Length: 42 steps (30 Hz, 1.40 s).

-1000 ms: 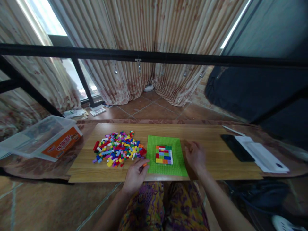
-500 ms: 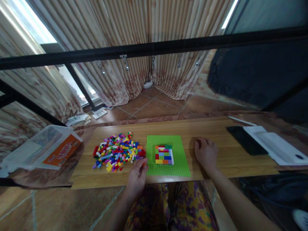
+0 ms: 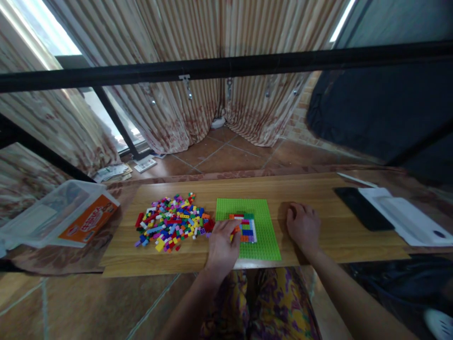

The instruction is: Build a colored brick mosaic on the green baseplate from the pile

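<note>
My left hand [image 3: 223,244] pinches a small orange toy brick [image 3: 237,229] at the left side of a low block of coloured bricks [image 3: 247,232]. Whether the orange brick touches that block I cannot tell. The block sits on a green studded baseplate [image 3: 266,236], and my fingers cover its left part. My right hand [image 3: 303,227] rests on the table to the right of the baseplate, its fingers curled under and nothing visible in them. Left of the baseplate lies a loose pile of mixed bricks [image 3: 173,222].
The wooden table [image 3: 325,208] carries a dark flat object [image 3: 363,208] and a white tray-like item [image 3: 414,217] at its right end. Beyond its left end stands a clear plastic box [image 3: 76,198] with an orange label. A black bar [image 3: 247,67] crosses in front of the curtains.
My left hand has moved right, from beside the brick pile to over the left part of the brick block, carrying the orange brick. The right hand has stayed in place.
</note>
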Each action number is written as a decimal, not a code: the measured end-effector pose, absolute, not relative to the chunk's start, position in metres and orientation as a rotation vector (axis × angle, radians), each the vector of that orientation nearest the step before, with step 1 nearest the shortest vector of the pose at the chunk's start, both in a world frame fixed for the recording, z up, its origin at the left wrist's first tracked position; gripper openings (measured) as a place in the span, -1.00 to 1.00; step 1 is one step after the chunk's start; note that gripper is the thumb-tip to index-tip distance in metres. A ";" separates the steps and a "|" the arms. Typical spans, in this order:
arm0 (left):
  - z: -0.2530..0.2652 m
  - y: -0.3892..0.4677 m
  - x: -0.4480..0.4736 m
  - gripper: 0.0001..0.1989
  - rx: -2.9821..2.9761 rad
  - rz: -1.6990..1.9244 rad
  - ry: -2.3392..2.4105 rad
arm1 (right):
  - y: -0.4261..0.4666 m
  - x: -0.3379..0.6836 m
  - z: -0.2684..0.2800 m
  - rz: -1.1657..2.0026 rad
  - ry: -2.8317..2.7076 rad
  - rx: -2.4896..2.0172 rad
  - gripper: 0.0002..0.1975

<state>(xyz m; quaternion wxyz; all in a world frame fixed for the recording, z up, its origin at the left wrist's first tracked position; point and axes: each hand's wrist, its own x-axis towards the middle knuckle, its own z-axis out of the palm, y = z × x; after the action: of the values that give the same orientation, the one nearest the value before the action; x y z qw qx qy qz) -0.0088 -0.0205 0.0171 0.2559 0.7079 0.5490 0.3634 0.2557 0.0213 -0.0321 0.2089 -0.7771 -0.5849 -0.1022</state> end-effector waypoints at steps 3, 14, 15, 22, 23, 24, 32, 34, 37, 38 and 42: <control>0.015 -0.014 -0.003 -0.73 1.931 1.009 1.501 | 0.022 0.257 -0.034 -0.291 -1.629 -2.165 -0.66; 0.007 0.023 0.009 -0.58 1.976 0.911 1.517 | 0.021 0.251 -0.029 -0.287 -1.610 -2.207 -0.66; 0.006 0.023 0.009 -0.57 1.973 0.913 1.505 | 0.021 0.251 -0.029 -0.286 -1.604 -2.202 -0.67; 0.002 0.027 0.004 -0.54 1.933 0.897 1.435 | 0.022 0.252 -0.030 -0.300 -1.619 -2.197 -0.65; 0.002 0.028 0.003 -0.53 1.919 0.895 1.425 | 0.022 0.252 -0.031 -0.301 -1.619 -2.192 -0.65; 0.002 0.029 0.001 -0.53 1.903 0.893 1.415 | 0.022 0.252 -0.031 -0.301 -1.617 -2.188 -0.65; 0.000 0.036 -0.004 -0.56 1.811 0.857 1.330 | 0.022 0.253 -0.032 -0.301 -1.608 -2.199 -0.65; -0.001 0.038 -0.003 -0.56 1.802 0.861 1.314 | 0.022 0.253 -0.032 -0.300 -1.605 -2.197 -0.66; -0.004 0.038 -0.001 -0.57 1.791 0.888 1.305 | 0.023 0.253 -0.032 -0.291 -1.608 -2.201 -0.65; -0.004 0.038 -0.001 -0.58 1.791 0.891 1.306 | 0.023 0.253 -0.032 -0.286 -1.611 -2.201 -0.65; -0.004 0.037 -0.001 -0.60 1.806 0.887 1.314 | 0.022 0.253 -0.032 -0.287 -1.609 -2.188 -0.65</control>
<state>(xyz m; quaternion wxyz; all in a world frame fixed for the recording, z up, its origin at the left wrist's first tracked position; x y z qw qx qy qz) -0.0006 0.0366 -0.0041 0.3611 0.7008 0.5100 0.3441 0.2528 0.0223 -0.0319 0.2039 -0.7844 -0.5767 -0.1031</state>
